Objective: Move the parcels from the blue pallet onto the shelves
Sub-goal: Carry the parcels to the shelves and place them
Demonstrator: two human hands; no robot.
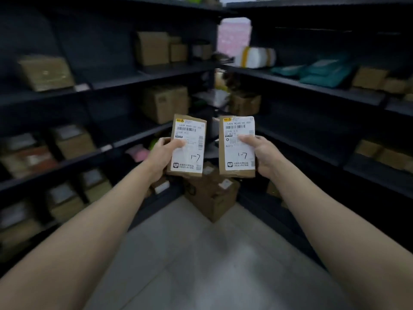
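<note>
Both bare forearms are reaching forward from the lower corners of the view, converging toward the middle, each hand holding up one small cardboard parcel with its label facing the camera. The left hand (161, 155) is gripping the left parcel (187, 146) along its left edge, thumb pressing across the white shipping label and the other fingers wrapping behind the box, out of sight. The right hand (263, 154) is gripping the right parcel (237, 147) along its right edge in the mirrored pose, thumb lying on the label and fingers curling behind. The two parcels are standing upright, side by side, just apart, the left one tilting slightly clockwise. Each label is showing a barcode and a handwritten "1-7". Beyond and below the hands, a larger cardboard carton (212, 195) is sitting on the pale tiled floor (201, 253) at the corner where the two shelf runs meet. To the left of the left hand, dark shelving (107, 81) is carrying brown boxes on several levels, blurred. To the right of the right hand, a second dark shelving unit (312, 86) is carrying boxes, teal mailer bags (324, 72) and a white wrapped bundle (257, 57) above hand level. The blue pallet is not appearing in this view.
</note>
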